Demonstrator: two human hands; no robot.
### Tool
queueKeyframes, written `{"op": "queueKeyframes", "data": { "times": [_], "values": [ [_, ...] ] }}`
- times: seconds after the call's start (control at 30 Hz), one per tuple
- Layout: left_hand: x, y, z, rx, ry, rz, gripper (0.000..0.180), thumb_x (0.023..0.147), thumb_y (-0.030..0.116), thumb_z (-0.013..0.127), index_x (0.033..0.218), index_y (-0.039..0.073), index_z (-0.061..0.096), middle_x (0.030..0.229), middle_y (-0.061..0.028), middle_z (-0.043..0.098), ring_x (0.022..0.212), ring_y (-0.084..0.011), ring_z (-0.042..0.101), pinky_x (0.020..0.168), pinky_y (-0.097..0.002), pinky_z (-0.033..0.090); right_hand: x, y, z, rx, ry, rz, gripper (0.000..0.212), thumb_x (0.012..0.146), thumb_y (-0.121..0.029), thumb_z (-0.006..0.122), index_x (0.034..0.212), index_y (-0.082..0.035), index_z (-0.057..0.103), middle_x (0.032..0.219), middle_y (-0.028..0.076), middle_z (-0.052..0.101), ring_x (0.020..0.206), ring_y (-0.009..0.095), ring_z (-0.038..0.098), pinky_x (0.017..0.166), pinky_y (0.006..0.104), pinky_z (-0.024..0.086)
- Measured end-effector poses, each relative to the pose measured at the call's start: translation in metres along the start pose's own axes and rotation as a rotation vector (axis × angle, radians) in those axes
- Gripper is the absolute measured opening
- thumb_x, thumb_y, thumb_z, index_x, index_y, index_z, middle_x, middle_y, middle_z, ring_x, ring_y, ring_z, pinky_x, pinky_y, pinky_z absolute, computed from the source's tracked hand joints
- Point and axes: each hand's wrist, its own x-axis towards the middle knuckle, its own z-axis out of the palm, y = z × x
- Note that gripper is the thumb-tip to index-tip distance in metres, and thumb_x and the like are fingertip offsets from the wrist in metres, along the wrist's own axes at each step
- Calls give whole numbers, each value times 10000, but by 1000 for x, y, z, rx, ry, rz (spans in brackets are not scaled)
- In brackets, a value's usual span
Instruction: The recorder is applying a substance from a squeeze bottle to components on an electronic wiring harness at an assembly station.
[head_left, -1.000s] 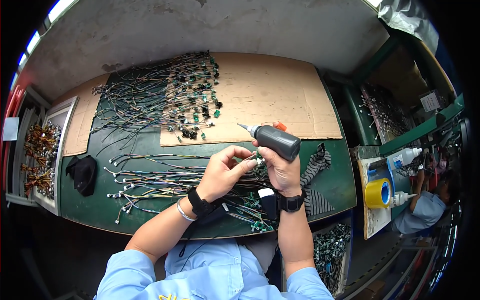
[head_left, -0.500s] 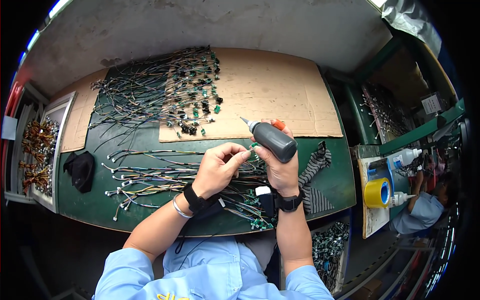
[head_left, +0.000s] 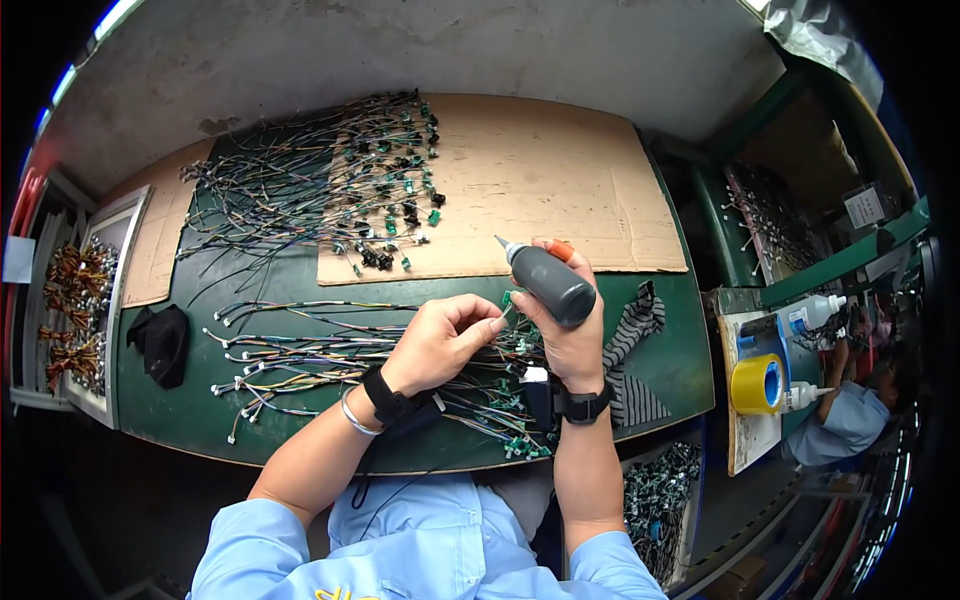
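My right hand (head_left: 572, 345) grips a dark grey squeeze bottle (head_left: 555, 288) with a thin pointed nozzle; the nozzle points up and to the left. An orange cover (head_left: 558, 250) sits on one of its fingers. My left hand (head_left: 440, 342) is closed, thumb against forefinger, on a thin wire whose end carries a small green connector (head_left: 507, 299). The connector stands close to my right thumb, below the bottle's nozzle; whether the thumb touches it I cannot tell. Under my hands lie several wire harnesses (head_left: 300, 377) with white plugs at their left ends and green connectors at the right.
More wire harnesses (head_left: 280, 180) spread over a cardboard sheet (head_left: 540, 190) at the far side. A black cloth (head_left: 160, 342) lies left, a striped cloth (head_left: 632, 350) right. A side stand holds yellow tape (head_left: 755, 385) and a white bottle (head_left: 815, 314). Another person (head_left: 845, 415) sits at far right.
The bottle has shifted slightly to the right, its nozzle now a little away from the connector. My left hand has lowered slightly, and the green connector now stands more upright.
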Motion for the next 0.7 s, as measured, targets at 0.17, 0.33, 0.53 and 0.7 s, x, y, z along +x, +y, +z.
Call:
{"op": "queueKeyframes", "data": {
  "times": [0.17, 0.33, 0.53, 0.7],
  "values": [
    [0, -4, 6, -79, 54, 64, 158, 895, 148, 590, 923, -6, 614, 725, 16, 601, 628, -24, 506, 554, -181, 421, 0, 4, 11, -11, 83, -55, 608, 723, 91, 684, 1254, 4, 400, 1203, 113, 516, 994, 204, 586, 862, 310, 501],
    [1, -8, 7, -369, 174, -84, 155, 893, 168, 600, 933, 19, 619, 737, 18, 599, 563, -7, 454, 485, -152, 347, 0, -2, 15, 140, 299, -198, 557, 771, -72, 708, 1235, -1, 409, 1159, 132, 529, 911, 199, 599, 798, 297, 521],
    [9, -17, 6, -497, 278, -72, 149, 892, 177, 601, 943, 38, 618, 729, 14, 605, 527, -12, 447, 461, -148, 330, -11, -3, 7, 252, 355, -300, 641, 758, -388, 702, 1178, 12, 428, 1054, 179, 565, 801, 214, 592, 670, 294, 516],
    [8, -17, 6, -491, 271, -53, 148, 894, 178, 599, 944, 41, 622, 732, 16, 605, 528, -10, 451, 462, -145, 330, -15, -3, 8, 219, 397, -264, 689, 728, -492, 688, 1119, 24, 453, 951, 186, 590, 786, 240, 589, 655, 319, 501]
  ]
}}
